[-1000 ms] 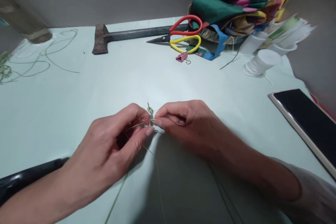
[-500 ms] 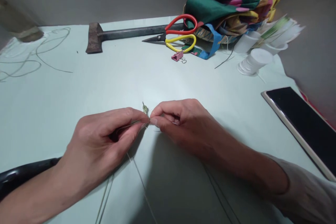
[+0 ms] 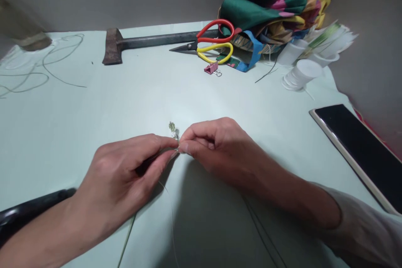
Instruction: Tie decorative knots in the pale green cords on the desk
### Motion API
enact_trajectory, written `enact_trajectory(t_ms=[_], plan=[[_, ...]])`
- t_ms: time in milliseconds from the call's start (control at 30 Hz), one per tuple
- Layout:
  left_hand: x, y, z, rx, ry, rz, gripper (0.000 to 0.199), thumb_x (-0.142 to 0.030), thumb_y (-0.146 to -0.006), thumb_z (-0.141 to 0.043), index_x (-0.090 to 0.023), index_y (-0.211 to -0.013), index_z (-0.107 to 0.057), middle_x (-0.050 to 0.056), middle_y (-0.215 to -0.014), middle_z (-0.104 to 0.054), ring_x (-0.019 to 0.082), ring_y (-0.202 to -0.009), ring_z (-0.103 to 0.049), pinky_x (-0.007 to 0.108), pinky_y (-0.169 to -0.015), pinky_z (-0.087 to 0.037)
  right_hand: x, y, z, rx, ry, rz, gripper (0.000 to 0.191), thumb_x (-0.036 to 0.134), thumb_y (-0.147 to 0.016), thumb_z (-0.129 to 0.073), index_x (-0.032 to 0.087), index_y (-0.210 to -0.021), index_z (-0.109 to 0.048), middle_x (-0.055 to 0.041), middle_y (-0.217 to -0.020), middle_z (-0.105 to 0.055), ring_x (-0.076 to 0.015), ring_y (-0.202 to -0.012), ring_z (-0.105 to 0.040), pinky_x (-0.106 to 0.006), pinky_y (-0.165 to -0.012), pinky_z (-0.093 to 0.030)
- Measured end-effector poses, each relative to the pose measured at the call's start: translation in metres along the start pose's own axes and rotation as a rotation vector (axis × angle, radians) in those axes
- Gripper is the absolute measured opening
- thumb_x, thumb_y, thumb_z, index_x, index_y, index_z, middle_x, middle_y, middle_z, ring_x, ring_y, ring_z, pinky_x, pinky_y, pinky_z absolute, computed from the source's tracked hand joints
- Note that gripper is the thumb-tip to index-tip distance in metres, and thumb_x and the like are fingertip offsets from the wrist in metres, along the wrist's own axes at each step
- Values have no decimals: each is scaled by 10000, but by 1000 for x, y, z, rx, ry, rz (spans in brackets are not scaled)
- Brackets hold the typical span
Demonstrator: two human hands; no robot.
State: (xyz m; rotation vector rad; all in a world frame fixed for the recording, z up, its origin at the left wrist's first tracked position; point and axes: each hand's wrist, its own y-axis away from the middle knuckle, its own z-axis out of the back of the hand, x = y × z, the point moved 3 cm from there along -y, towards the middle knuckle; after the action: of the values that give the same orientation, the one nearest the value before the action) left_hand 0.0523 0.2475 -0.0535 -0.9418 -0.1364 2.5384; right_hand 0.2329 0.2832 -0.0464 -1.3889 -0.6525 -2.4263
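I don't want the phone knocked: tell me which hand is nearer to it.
Right: the right hand is left of the phone, apart from it; the left hand is farther left, beyond the right hand.

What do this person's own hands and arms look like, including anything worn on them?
The left hand and right hand are ungloved, with no ring or watch visible. A plain greyish sleeve ends partway along the right forearm, its cloth loosely creased; the left forearm shows no sleeve within the picture.
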Motion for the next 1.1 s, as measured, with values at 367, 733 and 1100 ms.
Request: enact_trajectory(t_ms=[367,733,1100], plan=[[-4,-3,1,51,-81,-134,264,-239,-1067,-516,-238,-912,-730,-25,-757,-796,116,-557,-691,226,-527,-484,-7,6,-12,-27,201,87,234,77,-930,-592,196,-729,-575,81,-637,-473,-94,-633,-380,-332,-648,-237],[-4,-5,1,55,-58,-78,321,-272,-1050,-514,-223,-817,-730,-67,-561,-627,74,-408,-472,188,-425,-378,-8,31,5,-308,348,365,254,171,-1011,-566,127,-1201,-728,-33,-995,-742,-161,-813,-627,-316,-739,-485],[2,-2,7,72,-27,65,250,-321,-1013,-583,-279,-843,-761,-54,-668,-785,120,-490,-638,193,-433,-424,-29,85,-11,-416,855,508,366,-31,-929,-412,190,-862,-697,-85,-848,-759,-240,-686,-695,-381,-587,-588]])
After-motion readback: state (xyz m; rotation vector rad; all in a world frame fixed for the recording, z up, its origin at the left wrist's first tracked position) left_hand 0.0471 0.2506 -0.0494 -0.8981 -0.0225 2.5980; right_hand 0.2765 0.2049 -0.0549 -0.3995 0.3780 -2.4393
